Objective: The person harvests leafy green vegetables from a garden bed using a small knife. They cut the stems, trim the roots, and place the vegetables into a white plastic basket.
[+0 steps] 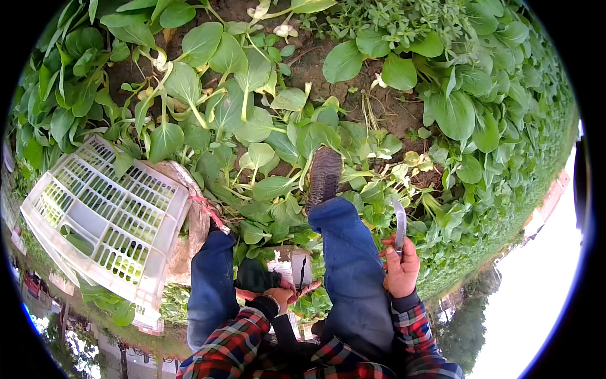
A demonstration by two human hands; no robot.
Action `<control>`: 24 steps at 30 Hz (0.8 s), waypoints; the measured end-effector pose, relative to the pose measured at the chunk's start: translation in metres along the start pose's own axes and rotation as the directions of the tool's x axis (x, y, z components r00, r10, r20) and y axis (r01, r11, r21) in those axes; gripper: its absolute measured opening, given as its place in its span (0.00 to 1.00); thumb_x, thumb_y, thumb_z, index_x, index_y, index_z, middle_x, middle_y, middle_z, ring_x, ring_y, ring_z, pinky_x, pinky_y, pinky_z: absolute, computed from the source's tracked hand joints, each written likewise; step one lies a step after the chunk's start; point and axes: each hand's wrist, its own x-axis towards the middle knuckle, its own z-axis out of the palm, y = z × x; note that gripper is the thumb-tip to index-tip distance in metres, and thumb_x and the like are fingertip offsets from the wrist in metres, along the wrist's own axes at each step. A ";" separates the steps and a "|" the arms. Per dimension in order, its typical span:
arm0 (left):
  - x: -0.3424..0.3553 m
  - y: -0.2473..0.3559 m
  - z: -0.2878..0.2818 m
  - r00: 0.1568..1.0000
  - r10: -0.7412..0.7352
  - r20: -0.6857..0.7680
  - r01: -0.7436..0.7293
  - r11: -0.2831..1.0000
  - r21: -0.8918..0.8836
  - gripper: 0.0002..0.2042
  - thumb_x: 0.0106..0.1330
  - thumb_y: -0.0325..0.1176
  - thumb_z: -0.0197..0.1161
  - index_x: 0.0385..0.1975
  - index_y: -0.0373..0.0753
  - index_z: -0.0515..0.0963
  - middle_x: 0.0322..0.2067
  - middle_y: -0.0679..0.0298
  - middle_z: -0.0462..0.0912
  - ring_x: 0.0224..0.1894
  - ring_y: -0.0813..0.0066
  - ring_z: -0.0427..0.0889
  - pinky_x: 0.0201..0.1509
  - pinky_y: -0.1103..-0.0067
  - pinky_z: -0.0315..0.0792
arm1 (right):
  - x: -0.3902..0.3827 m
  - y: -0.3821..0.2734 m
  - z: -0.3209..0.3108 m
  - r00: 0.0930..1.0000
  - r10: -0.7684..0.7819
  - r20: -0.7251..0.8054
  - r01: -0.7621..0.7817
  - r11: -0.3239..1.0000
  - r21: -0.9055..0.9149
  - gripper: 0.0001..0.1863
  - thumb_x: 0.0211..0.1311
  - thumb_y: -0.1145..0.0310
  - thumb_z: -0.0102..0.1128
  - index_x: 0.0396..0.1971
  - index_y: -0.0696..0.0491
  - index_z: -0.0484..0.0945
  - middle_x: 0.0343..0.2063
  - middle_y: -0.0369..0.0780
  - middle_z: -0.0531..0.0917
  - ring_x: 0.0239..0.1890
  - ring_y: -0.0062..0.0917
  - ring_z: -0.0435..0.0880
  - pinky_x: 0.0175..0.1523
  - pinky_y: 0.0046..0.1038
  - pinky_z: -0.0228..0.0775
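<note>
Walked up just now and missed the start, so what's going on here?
A person is among leafy greens, holding a curved-bladed knife in the right hand, blade pointing away from the body. The blade is not touching any plant. The left hand is low between the legs; whether it holds anything is hard to tell. To the left, a white slotted plastic crate sits tilted, with green showing through its slots.
</note>
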 end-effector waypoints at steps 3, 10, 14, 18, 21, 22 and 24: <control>-0.031 0.030 -0.013 0.999 -0.022 0.046 0.017 0.994 0.109 0.11 0.46 0.36 0.55 0.28 0.39 0.71 0.30 0.55 0.76 0.36 0.58 0.75 0.39 0.69 0.68 | -0.022 -0.018 -0.013 0.997 -0.035 0.075 0.032 0.999 0.044 0.12 0.54 0.77 0.50 0.40 0.58 0.67 0.30 0.35 0.76 0.25 0.14 0.74 0.31 0.15 0.67; -0.054 0.086 -0.062 0.998 0.057 -0.027 -0.053 0.988 0.145 0.09 0.47 0.34 0.55 0.27 0.40 0.71 0.30 0.55 0.76 0.36 0.56 0.75 0.39 0.68 0.68 | -0.031 -0.028 -0.045 1.000 0.007 -0.015 -0.005 0.993 0.118 0.13 0.51 0.78 0.51 0.38 0.58 0.65 0.26 0.34 0.75 0.23 0.13 0.73 0.31 0.16 0.67; -0.039 0.083 -0.104 0.985 0.132 -0.109 -0.123 0.988 0.093 0.08 0.46 0.32 0.56 0.28 0.42 0.72 0.29 0.56 0.76 0.34 0.57 0.75 0.37 0.69 0.68 | -0.017 -0.026 -0.033 0.998 0.024 -0.060 -0.020 0.998 0.067 0.13 0.51 0.80 0.49 0.39 0.58 0.64 0.29 0.35 0.74 0.25 0.13 0.72 0.33 0.16 0.68; -0.041 0.066 -0.117 0.975 0.137 -0.176 -0.132 0.990 0.040 0.09 0.46 0.32 0.57 0.29 0.41 0.71 0.28 0.57 0.76 0.34 0.57 0.75 0.36 0.70 0.69 | -0.028 -0.010 -0.019 0.983 0.068 -0.170 -0.064 0.997 0.032 0.12 0.53 0.80 0.48 0.39 0.57 0.67 0.28 0.33 0.74 0.26 0.12 0.71 0.34 0.16 0.68; -0.051 0.053 -0.117 0.961 0.216 -0.173 -0.211 0.976 0.046 0.09 0.47 0.32 0.56 0.30 0.41 0.71 0.29 0.56 0.76 0.34 0.57 0.75 0.37 0.71 0.69 | -0.040 -0.021 -0.026 0.960 0.060 -0.273 -0.072 0.997 -0.032 0.13 0.53 0.77 0.51 0.41 0.57 0.69 0.26 0.32 0.75 0.26 0.12 0.71 0.32 0.15 0.66; -0.056 0.051 -0.118 0.961 0.224 -0.159 -0.220 0.975 0.045 0.09 0.47 0.32 0.56 0.30 0.40 0.71 0.29 0.56 0.76 0.34 0.57 0.75 0.37 0.71 0.69 | -0.041 -0.028 -0.031 0.952 0.026 -0.306 -0.040 0.998 -0.040 0.14 0.54 0.76 0.51 0.42 0.57 0.69 0.27 0.32 0.75 0.27 0.12 0.71 0.30 0.14 0.65; -0.060 0.049 -0.124 0.963 0.231 -0.136 -0.228 0.973 0.039 0.10 0.47 0.31 0.56 0.31 0.40 0.71 0.29 0.56 0.76 0.35 0.57 0.75 0.38 0.72 0.68 | -0.031 -0.043 -0.038 0.937 0.077 -0.340 -0.062 0.997 0.055 0.14 0.55 0.75 0.50 0.43 0.57 0.69 0.26 0.31 0.75 0.26 0.12 0.71 0.29 0.14 0.65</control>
